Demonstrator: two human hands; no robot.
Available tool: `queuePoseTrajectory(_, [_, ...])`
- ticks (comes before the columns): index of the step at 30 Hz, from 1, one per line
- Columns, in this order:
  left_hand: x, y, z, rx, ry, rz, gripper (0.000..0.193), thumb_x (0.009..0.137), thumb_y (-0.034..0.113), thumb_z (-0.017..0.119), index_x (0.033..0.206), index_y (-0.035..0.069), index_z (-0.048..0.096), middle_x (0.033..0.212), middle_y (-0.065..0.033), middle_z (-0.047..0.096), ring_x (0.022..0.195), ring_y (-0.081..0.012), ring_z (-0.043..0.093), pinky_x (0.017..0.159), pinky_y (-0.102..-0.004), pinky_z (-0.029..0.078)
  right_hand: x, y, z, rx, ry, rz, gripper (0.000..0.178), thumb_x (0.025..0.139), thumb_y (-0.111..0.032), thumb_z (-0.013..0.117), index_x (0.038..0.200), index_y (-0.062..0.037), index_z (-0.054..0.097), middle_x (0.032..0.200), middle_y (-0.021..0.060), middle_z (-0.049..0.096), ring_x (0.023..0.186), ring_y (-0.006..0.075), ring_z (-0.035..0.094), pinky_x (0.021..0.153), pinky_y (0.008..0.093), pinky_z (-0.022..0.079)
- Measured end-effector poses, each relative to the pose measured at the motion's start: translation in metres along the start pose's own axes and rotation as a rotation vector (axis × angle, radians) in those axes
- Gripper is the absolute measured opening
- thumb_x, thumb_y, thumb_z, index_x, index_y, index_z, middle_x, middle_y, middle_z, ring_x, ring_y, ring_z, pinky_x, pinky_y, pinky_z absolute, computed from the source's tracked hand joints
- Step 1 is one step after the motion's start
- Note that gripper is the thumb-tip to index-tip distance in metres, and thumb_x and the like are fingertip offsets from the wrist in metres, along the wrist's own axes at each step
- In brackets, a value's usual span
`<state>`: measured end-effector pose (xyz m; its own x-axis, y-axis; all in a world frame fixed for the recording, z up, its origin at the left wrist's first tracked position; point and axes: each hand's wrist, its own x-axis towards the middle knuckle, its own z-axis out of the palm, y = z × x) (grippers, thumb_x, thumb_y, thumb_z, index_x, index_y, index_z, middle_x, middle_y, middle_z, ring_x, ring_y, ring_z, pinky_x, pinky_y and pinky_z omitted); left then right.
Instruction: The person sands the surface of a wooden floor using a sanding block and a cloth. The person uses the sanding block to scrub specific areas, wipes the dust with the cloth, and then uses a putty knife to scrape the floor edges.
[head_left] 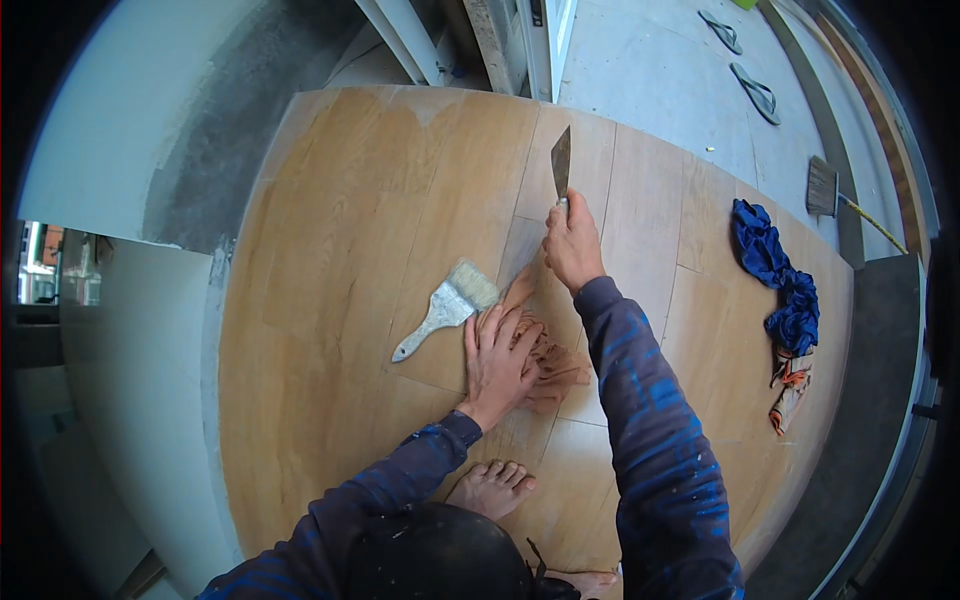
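Observation:
With my right hand [574, 243] I grip a putty knife [562, 165] by its handle, its metal blade pointing away from me above the wood-look floor. My left hand [497, 366] lies with fingers spread on a crumpled orange-brown cloth [556, 368], pressing it against the floor. A wide paintbrush [446, 305] with a whitish, stained handle and pale bristles rests just left of the cloth, near my left fingertips. Part of the cloth is hidden under my palm.
On the right lie a dark blue cloth [776, 270] and an orange-and-white patterned cloth [792, 385]. Beyond the planks [360, 190] are a pair of flip-flops [757, 95] and a broom [824, 187]. A wall [140, 360] bounds the left. My bare foot [492, 489] stands close by.

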<state>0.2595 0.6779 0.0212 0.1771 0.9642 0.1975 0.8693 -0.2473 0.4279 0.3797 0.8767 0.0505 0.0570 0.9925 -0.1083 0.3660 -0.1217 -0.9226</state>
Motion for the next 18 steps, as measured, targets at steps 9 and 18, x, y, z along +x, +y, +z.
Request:
queuePoseTrajectory(9, [-0.041,-0.091,-0.056,0.121,0.071,-0.269,0.06,0.079,0.026,0.072,0.138,0.015,0.066,0.151,-0.0158,0.053,0.149,-0.0423,0.038,0.126,-0.0675,0.021,0.112,-0.023,0.052,-0.224,0.134,0.032,0.047,0.107,-0.025,0.047,0.143,0.0032,0.054,0.126,0.0366,0.069,0.122,0.0514,0.066,0.105,0.0539,0.052])
queuePoseTrajectory(18, [-0.021,-0.138,-0.068,0.157,0.196,-0.385,0.058,0.08,0.023,0.072,0.138,0.014,0.066,0.148,-0.0141,0.054,0.148,-0.0405,0.041,0.125,-0.0615,0.027,0.138,-0.019,0.061,-0.26,0.168,-0.027,0.044,0.107,-0.024,0.048,0.141,0.0024,0.056,0.125,0.0364,0.069,0.121,0.0532,0.066,0.104,0.0552,0.052])
